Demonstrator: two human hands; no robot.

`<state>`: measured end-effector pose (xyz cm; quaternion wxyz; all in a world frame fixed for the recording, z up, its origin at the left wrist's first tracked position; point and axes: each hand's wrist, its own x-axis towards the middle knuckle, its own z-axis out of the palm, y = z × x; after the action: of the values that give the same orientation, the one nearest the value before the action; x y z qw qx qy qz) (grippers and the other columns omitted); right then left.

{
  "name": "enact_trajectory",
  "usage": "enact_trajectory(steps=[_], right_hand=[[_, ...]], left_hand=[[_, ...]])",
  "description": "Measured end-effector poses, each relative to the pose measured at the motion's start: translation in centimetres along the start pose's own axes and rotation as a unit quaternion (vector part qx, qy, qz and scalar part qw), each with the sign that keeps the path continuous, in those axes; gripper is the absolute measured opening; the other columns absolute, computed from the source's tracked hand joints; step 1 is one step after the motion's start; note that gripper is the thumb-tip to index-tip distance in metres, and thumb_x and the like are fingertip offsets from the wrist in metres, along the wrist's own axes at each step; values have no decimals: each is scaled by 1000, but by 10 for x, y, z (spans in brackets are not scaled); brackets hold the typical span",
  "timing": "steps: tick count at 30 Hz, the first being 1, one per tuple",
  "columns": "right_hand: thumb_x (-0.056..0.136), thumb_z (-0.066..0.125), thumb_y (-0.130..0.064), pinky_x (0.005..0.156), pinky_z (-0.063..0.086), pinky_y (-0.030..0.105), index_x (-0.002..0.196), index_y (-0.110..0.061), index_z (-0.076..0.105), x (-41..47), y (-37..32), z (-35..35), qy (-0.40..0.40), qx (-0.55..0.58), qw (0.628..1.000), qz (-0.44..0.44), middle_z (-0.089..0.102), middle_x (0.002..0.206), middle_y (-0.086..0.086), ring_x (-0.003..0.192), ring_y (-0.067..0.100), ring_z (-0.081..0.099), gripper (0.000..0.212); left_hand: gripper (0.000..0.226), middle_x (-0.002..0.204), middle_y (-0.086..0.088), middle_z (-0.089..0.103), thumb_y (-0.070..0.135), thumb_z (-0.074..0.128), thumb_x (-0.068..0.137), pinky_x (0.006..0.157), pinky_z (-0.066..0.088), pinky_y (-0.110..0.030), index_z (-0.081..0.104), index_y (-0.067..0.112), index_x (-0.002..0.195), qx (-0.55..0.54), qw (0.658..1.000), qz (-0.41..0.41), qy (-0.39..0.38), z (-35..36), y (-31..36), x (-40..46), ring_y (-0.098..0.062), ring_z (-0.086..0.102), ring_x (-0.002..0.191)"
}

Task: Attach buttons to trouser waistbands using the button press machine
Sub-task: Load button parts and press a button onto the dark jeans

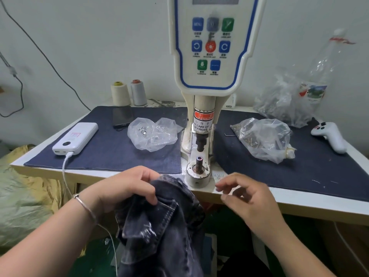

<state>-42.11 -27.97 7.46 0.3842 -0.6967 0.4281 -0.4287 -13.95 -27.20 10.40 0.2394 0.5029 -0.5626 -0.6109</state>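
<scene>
The white button press machine (214, 47) stands at the table's middle, its lower die post (199, 163) bare under the black punch (200, 142). Dark denim trousers (159, 226) hang below the table's front edge. My left hand (127, 186) grips the waistband just left of the die base. My right hand (245, 193) hovers at the table edge to the right of the die, blurred, fingers loosely curled and holding nothing that I can make out. A clear bag of silver buttons (152, 134) lies left of the machine.
A second plastic bag of small metal parts (265, 138) lies right of the machine, with a bigger bag (287, 100) behind it. A white power bank (76, 138) with its cable, a phone (122, 116), two thread cones (129, 92) and a white handheld device (331, 135) sit on the denim mats.
</scene>
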Motion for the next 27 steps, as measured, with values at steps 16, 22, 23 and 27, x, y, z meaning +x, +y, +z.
enact_trajectory(steps=[16, 22, 23, 27], right_hand=[[64, 77, 1, 96, 48, 36, 117, -5, 67, -31, -22, -10, -333, 216, 912, 103, 64, 125, 11, 113, 26, 62, 54], [48, 63, 3, 80, 49, 31, 108, 6, 65, -27, -10, -28, -370, 315, 854, 184, 63, 104, 24, 93, 32, 61, 60], [46, 62, 3, 78, 50, 30, 106, 3, 67, -26, -10, -30, -362, 323, 852, 197, 62, 104, 23, 93, 31, 61, 60], [45, 54, 5, 72, 46, 30, 97, -7, 68, -22, -14, -31, -347, 305, 854, 239, 59, 99, 20, 89, 29, 58, 55]], left_hand=[[21, 97, -13, 73, -4, 65, 85, 75, 56, -27, 72, 3, 104, -22, 987, 68, -145, 52, 26, -32, -19, 70, 82], [16, 84, 3, 73, 1, 68, 90, 68, 51, -15, 74, 12, 98, 29, 988, 49, -144, 56, 34, -30, -4, 67, 72], [16, 83, 4, 73, 1, 70, 88, 67, 51, -14, 74, 14, 98, 40, 986, 36, -158, 55, 34, -31, -3, 66, 71], [37, 105, -12, 74, 11, 82, 75, 83, 55, -32, 70, 10, 109, 136, 973, -20, -187, 46, 31, -30, -18, 68, 93]])
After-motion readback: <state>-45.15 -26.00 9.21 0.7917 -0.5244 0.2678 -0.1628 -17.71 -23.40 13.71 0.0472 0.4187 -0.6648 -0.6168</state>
